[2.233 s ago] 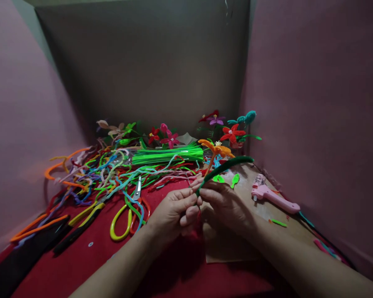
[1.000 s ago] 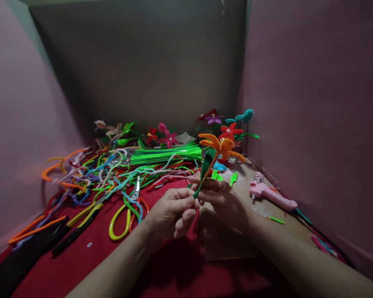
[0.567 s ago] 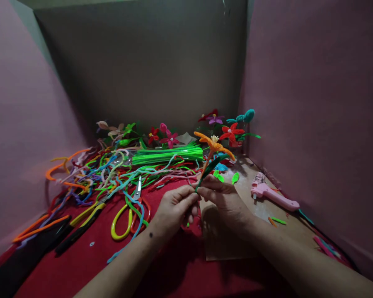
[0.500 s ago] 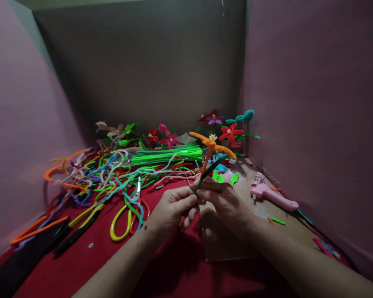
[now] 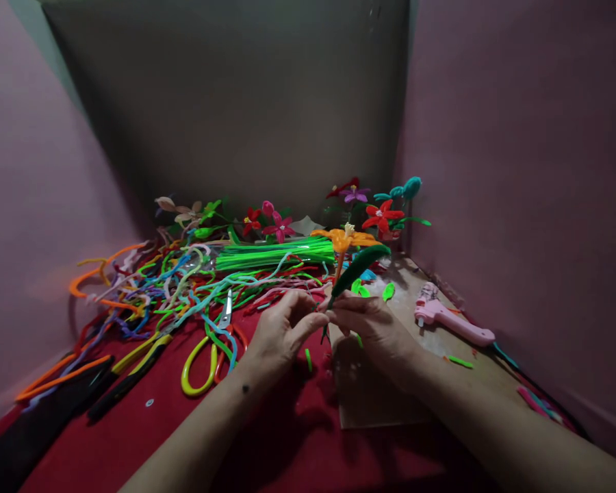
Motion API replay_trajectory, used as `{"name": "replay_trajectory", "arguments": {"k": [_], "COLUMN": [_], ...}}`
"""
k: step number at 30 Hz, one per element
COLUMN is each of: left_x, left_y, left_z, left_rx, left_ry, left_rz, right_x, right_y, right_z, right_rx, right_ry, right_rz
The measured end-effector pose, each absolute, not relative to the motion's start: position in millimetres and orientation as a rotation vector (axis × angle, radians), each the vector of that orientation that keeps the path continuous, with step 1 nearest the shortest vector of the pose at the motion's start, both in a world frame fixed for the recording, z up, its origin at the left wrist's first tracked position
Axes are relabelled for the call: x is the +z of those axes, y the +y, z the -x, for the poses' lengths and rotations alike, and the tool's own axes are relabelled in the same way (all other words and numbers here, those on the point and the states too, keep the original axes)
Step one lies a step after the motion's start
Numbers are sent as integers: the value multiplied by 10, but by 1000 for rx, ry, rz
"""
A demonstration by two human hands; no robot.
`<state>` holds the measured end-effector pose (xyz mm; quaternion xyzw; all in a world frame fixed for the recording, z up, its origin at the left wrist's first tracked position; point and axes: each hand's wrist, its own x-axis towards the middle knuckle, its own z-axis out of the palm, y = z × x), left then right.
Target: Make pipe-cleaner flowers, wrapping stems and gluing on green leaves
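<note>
Forearms: I have both coming in from the near edge, one from each side, slanting inward and away until the hands meet mid-scene above the red cloth (image 5: pixel 174 445) and the brown board (image 5: pixel 374 394).
Left hand: the left hand (image 5: pixel 280 335) is partly curled, thumb and forefinger reaching right to the stem; I can't tell from here whether they are gripping or only touching.
Right hand: the right hand (image 5: pixel 377 335) has its fingertips pinched together on the stem base, just beside the left thumb.
Orange flower: the orange flower (image 5: pixel 343 239) stands above the fingertips, bloom facing up, petals spread left and right, stem nearly upright with a slight rightward lean.
Dark green leaf: the dark green leaf (image 5: pixel 359 267) runs from the fingertips up and to the right, long axis diagonal, its tip bending over rightward.
Stem ends: dark, poking down below the fingers.
Scissors: the scissors (image 5: pixel 199 370) lie left of the hands, blades pointing far.
Glue gun: the pink glue gun (image 5: pixel 454 322) lies to the right.
</note>
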<state>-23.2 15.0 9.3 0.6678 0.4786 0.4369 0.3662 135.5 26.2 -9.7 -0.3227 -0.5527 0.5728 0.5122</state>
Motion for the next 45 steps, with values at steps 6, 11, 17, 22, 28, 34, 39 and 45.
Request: {"name": "replay_trajectory", "arguments": {"k": [6,11,17,22,28,34,39,45], "left_x": [122,96,78,123,221,186,171,196], "left_y": [141,149,149,87,39,75,67,10], "left_z": [198,250,299,297,316,273,234,237], "left_rx": [1098,1024,892,824,867,990,1073,991], "left_ry": [1105,1093,984,907,906,985,975,750], "left_rz": [-1389,-1276,-1264,-1326,-1699,-1390,-1236,-1117], "right_x": [-165,-197,-226,-268,-268,-173,-197,-191], "right_y": [219,199,195,190,184,113,131,136], "right_z": [-1255,-1247,-1264,-1268,-1292,-1212,-1224,-1305], "right_rx": [1513,1742,1836,1941,1891,1798,1837,1985], "right_ry": [-1322,-1295,-1399,-1353,-1321,-1355,-1415,-1569], "right_rz": [739,778,741,581,539,666,666,545]}}
